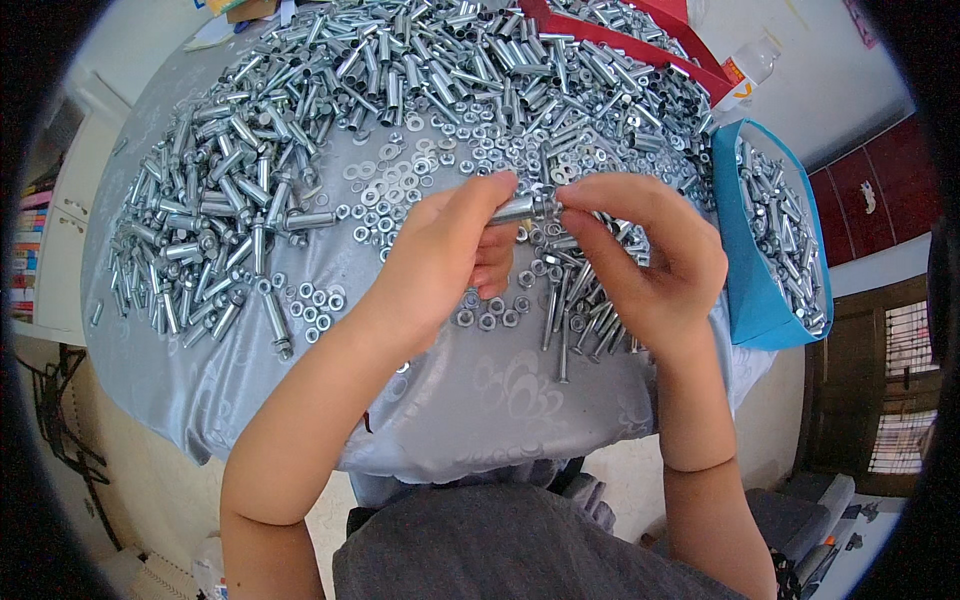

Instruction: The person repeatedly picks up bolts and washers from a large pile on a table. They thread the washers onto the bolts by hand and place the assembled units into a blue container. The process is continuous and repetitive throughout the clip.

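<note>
In front of me, over the middle of the table, my left hand (435, 245) is closed around a silver sleeve anchor (515, 210), which lies nearly level and points right. My right hand (665, 255) pinches the anchor's right end between thumb and forefinger, where a nut (545, 204) sits. The fingertips partly cover that nut. Below and between my hands are loose hex nuts (487, 321) on the cloth. Long bolts (562, 340) lie in a bunch under my right hand, partly hidden by it.
A heap of metal sleeves (400, 60) spreads along the far side. Assembled anchors (240, 190) are piled at left, with flat washers (390, 185) near the middle. A blue box (745, 250) of anchors stands right. Behind are a red box (640, 45) and a plastic bottle (750, 70).
</note>
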`<state>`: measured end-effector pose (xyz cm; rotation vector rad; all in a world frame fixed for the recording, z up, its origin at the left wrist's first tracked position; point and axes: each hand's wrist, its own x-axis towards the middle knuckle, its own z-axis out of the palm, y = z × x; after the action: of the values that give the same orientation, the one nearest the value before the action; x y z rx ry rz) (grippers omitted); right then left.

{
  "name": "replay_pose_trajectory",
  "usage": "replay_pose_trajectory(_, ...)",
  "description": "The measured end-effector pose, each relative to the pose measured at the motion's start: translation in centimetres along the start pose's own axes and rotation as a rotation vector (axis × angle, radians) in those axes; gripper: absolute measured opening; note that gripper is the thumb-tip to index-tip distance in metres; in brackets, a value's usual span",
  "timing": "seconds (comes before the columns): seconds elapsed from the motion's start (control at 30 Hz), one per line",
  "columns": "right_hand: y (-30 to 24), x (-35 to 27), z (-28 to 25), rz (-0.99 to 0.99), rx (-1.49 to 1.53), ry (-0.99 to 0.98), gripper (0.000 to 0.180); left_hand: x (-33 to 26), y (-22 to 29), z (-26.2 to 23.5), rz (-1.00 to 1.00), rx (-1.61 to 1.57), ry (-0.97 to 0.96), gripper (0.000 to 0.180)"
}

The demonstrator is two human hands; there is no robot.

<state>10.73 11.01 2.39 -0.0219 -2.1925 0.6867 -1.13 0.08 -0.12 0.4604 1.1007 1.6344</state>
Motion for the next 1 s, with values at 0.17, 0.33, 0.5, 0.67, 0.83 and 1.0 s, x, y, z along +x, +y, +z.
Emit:
replay_pose_trajectory(0.17, -0.2, 0.0, 0.3, -0.002, 0.107, -0.087, 0.019, -0.4, 0.2, -0.1, 0.009, 0.124, 0.021, 0.033)
replay_pose_trajectory(0.33, 0.0, -0.3, 0.5, 0.02, 0.173, -0.068, 0.031, -0.4, 0.5, -0.1, -0.104, -0.088, -0.086, 0.033)
replay_pose_trajectory(0.5, -0.5, 0.2, -0.2, 0.121, 0.201, -0.254, 0.046, -0.2, 1.0, -1.3, -0.207, -0.395, -0.232, 0.039)
replay_pose_trajectory(0.67, 0.5, 0.2, -1.3, 0.039, -0.007, -0.447, 0.038, 0.8, 0.6, -2.3, -0.188, -0.538, -0.193, 0.041)
replay_pose_trajectory(0.83, 0.9, -0.4, -0.8, -0.02, -0.119, -0.579, 0.023, 0.8, 0.8, -2.2, -0.18, -0.573, -0.171, 0.042)
replay_pose_trajectory(1.0, 1.3, -0.8, 0.0, 0.011, -0.14, -0.648, 0.017, 0.7, 0.8, -2.1, -0.185, -0.537, -0.165, 0.042)
